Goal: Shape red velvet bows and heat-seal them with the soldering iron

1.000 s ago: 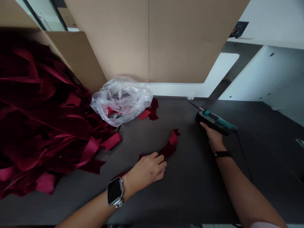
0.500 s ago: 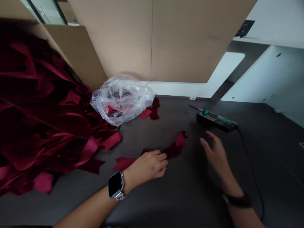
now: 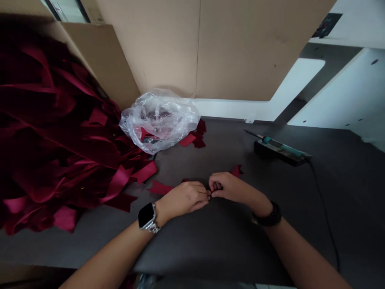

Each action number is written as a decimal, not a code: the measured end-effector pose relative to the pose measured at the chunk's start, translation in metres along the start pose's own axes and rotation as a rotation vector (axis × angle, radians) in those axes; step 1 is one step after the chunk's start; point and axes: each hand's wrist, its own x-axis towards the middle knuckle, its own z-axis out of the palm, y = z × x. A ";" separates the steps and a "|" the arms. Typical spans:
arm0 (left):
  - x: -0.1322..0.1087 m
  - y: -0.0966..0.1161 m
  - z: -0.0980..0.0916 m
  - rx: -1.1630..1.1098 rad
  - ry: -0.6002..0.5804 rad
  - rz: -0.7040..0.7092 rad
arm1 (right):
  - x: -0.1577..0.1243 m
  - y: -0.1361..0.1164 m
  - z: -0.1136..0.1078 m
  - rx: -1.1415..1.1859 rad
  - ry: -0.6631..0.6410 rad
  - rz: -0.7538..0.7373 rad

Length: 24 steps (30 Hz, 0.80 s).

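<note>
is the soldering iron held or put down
Put down: the soldering iron lies on its black base; left hand and right hand hold the ribbon.

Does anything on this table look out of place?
The red ribbon heap spills over the table at left; stray cut pieces lie beside the plastic bag. The left hand and right hand pinch one ribbon piece.

Big heap of dark red ribbons [image 3: 45, 132] spills over the left of the dark table [image 3: 234, 241]. Just beside it, a crumpled clear plastic bag [image 3: 161, 118] sits against the cardboard wall [image 3: 234, 48], red scraps [image 3: 189, 140] at its edge. Far right, a soldering iron [image 3: 282, 145] lies on its black stand [image 3: 266, 149], cord [image 3: 324, 208] trailing toward the near edge.
</note>
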 end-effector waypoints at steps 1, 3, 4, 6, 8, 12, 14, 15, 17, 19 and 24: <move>0.001 -0.001 0.000 -0.023 -0.010 0.006 | -0.001 0.000 0.002 0.027 0.008 0.032; 0.001 -0.003 -0.001 -0.050 -0.021 0.004 | -0.006 0.002 0.006 0.052 0.034 0.057; 0.001 -0.004 -0.001 -0.061 -0.014 -0.008 | -0.009 0.003 0.007 0.050 0.046 0.045; -0.001 -0.005 0.000 -0.090 0.002 -0.042 | -0.015 0.006 0.007 0.019 0.058 -0.020; -0.003 -0.006 0.000 -0.126 0.020 -0.083 | -0.020 0.008 0.005 -0.036 0.086 -0.083; -0.003 -0.007 -0.002 -0.206 0.163 -0.162 | -0.022 0.003 0.003 0.040 0.184 -0.085; -0.002 -0.007 -0.005 -0.246 0.271 -0.186 | -0.021 -0.002 0.002 0.164 0.233 -0.072; -0.002 -0.007 -0.006 -0.258 0.312 -0.192 | -0.020 -0.004 0.002 0.220 0.262 -0.068; -0.002 -0.007 -0.008 -0.263 0.368 -0.200 | -0.019 -0.006 0.003 0.301 0.315 -0.061; -0.002 -0.007 -0.009 -0.254 0.399 -0.216 | -0.018 -0.006 0.005 0.350 0.342 -0.055; -0.003 -0.005 -0.010 -0.242 0.439 -0.234 | -0.017 -0.005 0.007 0.386 0.356 -0.036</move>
